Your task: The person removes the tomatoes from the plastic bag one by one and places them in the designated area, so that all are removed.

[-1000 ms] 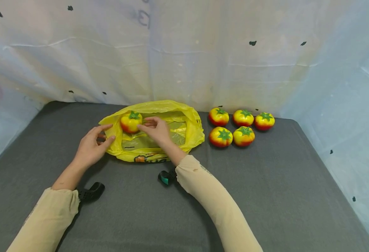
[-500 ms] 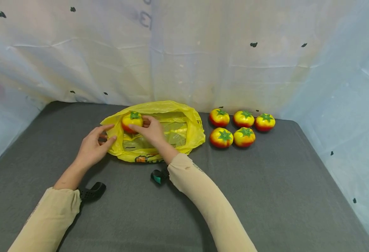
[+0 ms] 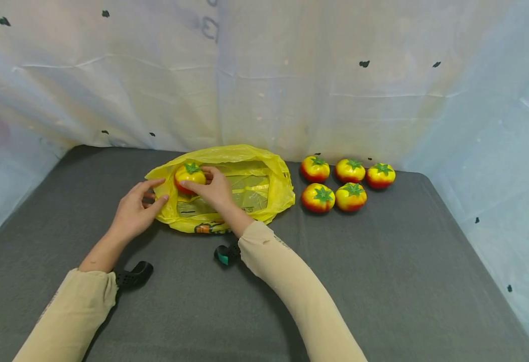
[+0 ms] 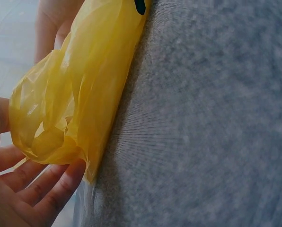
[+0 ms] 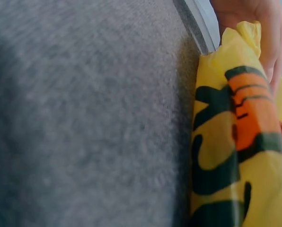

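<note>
A yellow plastic bag (image 3: 280, 188) with dark and orange print lies with its mouth spread wide. Inside its left end is a glossy yellow-red tomato (image 3: 189, 176) with a green leafy top. My right hand (image 3: 216, 188) reaches into the mouth and holds this tomato from the right, thumb in front and fingers behind. At the bag's left end, my left hand (image 3: 133, 208) touches the rim with fingers and thumb spread apart. The left wrist view shows its fingers (image 4: 51, 191) nearly straight against the yellow plastic.
Several similar tomatoes (image 3: 350, 196) stand in two rows right of the bag, near the back edge of the grey table (image 3: 404, 276). A pale sheet (image 3: 269, 75) hangs behind, and another closes off the right side.
My right hand has moved left and closed in on the tomato, which now sits slightly lower in the bag. My left hand has stayed at the rim.
</note>
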{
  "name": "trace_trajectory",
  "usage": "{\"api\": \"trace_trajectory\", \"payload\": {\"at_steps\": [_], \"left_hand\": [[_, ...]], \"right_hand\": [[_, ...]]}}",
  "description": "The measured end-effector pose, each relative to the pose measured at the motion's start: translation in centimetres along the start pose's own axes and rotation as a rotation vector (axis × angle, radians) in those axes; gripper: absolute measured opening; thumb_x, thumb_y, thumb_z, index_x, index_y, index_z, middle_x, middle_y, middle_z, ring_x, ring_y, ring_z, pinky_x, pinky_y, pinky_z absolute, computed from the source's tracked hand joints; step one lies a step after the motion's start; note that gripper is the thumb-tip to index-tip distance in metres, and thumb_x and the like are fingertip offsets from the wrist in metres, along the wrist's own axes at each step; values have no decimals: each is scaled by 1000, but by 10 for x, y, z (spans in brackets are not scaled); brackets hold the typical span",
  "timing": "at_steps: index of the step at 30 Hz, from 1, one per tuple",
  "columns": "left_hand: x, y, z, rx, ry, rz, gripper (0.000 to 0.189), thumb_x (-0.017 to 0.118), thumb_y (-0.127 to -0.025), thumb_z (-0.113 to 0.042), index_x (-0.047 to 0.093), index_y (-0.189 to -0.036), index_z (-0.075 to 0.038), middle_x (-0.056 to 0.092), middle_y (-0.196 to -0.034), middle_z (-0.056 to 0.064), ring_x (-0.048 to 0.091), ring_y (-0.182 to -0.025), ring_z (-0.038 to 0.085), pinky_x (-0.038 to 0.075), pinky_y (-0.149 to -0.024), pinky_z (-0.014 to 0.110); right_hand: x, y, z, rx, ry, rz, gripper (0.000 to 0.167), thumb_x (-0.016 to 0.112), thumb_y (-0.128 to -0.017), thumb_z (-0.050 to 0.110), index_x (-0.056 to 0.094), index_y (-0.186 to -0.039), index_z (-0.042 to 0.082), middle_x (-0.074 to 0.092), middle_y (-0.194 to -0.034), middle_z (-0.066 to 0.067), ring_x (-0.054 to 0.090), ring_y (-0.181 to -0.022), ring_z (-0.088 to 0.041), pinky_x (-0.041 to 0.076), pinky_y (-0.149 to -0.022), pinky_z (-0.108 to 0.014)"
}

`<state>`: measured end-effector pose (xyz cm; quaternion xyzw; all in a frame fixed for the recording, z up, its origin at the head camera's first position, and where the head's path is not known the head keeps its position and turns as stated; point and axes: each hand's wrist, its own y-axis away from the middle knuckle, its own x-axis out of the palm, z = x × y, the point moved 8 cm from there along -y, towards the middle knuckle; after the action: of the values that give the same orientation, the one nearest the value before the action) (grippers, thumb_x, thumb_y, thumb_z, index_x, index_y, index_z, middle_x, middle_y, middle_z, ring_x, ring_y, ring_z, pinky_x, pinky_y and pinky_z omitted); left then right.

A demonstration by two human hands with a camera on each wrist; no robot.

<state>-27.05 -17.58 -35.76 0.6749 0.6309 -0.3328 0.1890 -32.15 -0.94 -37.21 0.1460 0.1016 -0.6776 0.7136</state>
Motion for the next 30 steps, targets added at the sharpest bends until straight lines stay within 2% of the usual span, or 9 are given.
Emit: {"api": "trace_trajectory", "payload": {"at_steps": [11,19,30], "left_hand": [[-1,-1,1,-13,-4,1,49,50,-100,-25,42,-142,-1,46,-130,27,51,-108,42,48,-83,56],[-1,-1,2,-26,-13,6,49,49,-100,-26,42,-142,-1,47,-129,27,52,-107,42,48,-83,56],[-2,-1,2,-19,-13,4,49,49,-101,-26,42,-142,0,46,-131,28,51,-107,42,48,-84,56]], "right_hand": [[-3,8,5,-27,16,37,65,78,-80,33,53,-136,11,61,-124,-9,59,-111,-21,52,-85,-27],[-11,21,11,-66,13,73,64,78,-80,32,54,-136,12,59,-129,-7,58,-113,-21,51,-88,-25],[-14,36,17,-116,15,140,59,78,-81,28,55,-134,13,60,-128,-7,61,-109,-19,51,-84,-21]]}}
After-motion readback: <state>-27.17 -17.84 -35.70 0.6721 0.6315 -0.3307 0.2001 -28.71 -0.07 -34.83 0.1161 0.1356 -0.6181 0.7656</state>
